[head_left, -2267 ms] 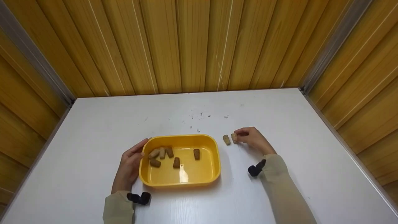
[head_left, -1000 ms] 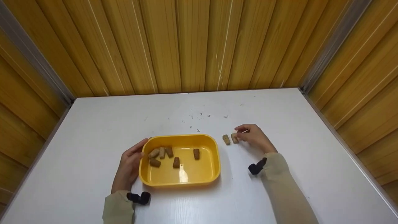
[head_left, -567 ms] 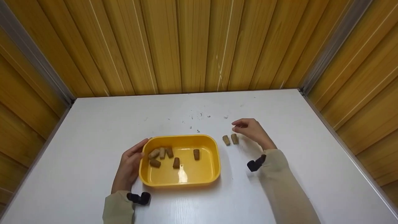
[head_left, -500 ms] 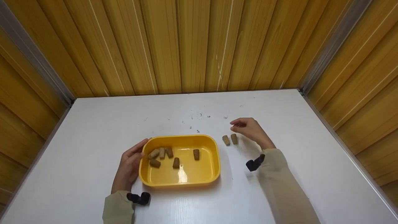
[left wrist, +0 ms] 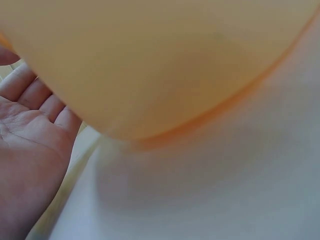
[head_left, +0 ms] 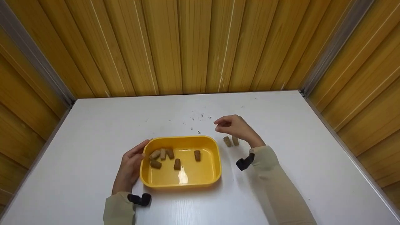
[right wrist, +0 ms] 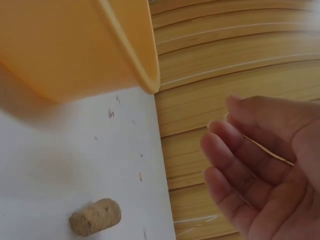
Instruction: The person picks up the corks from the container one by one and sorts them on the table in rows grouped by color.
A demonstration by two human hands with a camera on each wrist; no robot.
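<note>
A yellow plastic tub [head_left: 180, 186] stands on the table with several tapered corks inside, among them a dark cork [head_left: 197, 155] standing apart. My left hand [head_left: 128, 165] holds the tub's left side, its thumb at the rim and its fingers along the outer wall. In the left wrist view, that hand's palm [left wrist: 35, 145] shows beside the blurred tub wall. My right hand [head_left: 236, 127] is in the air right of the tub, fingers loosely bent, holding nothing. Below it lie a cork [head_left: 227, 141] and a second cork [head_left: 235, 141], partly hidden by the hand.
The white table [head_left: 93, 131] has small dark marks [head_left: 200, 117] beyond the tub. Yellow wood-patterned panels [head_left: 193, 47] enclose the back and both sides. A black wrist camera [head_left: 245, 162] sits on the right sleeve, and another [head_left: 140, 199] on the left.
My right hand has let go of the right-hand loose cork, lifted away and moved left toward the tub. Both loose corks stay on the table. The left hand and tub have not moved.
</note>
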